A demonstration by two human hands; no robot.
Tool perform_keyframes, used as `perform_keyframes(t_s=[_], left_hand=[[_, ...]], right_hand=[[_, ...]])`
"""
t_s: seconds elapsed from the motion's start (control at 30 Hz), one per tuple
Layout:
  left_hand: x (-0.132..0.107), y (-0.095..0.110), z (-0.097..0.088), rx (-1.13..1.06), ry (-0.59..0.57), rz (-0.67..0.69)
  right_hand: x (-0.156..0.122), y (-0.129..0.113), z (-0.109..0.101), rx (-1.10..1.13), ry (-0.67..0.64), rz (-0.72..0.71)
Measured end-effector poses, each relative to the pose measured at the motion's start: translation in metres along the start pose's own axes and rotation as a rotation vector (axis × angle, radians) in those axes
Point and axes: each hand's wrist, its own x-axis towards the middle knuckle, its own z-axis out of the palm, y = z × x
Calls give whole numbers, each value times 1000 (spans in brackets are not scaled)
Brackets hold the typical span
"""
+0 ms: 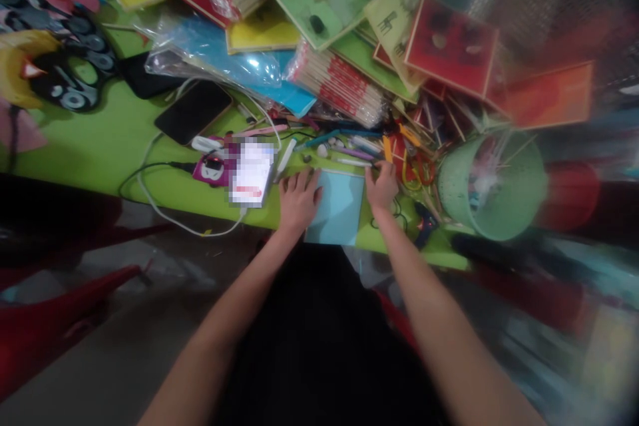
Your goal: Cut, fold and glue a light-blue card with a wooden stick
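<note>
A light blue sheet [338, 203] lies at the front edge of the green table, between my two hands. My left hand [298, 203] rests on its left side with the fingers spread. By the sheet's upper right corner is my right hand [382, 190], its fingers curled and closed. The end of a white pen [352, 162] meets its fingertips, but blur hides whether they grip it. To the left of my left hand are a white marker-like stick [285, 156] and a lit phone [253, 173] with a cable plugged in.
A green bucket [514, 193] with sticks in it stands at the right. Wrapped stick bundles [339, 83] and coloured framed boards [452, 43] pile up behind. A dark phone [194, 111], a purple power socket [212, 170] and a looping white cable [164, 214] lie left.
</note>
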Motion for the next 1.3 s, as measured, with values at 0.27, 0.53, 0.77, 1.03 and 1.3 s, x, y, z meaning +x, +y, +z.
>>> perform_keyframes(t_s=[0.27,0.53,0.77,1.03,1.3], left_hand=[[1,1,-1,2,-22,-23],[1,1,-2,-18,-17,-17],[1,0,-1,-4,-18,-11],[1,1,-2,-2,-27,-9],[1,1,-1,-18,-37,-18]], right_hand=[[0,-1,-1,9,-6,4],[0,0,-1,21,15,-28],[0,-1,-2,17,23,-25],[0,0,-1,55,9,-10],[-1,-1,-3,38,6,-14]])
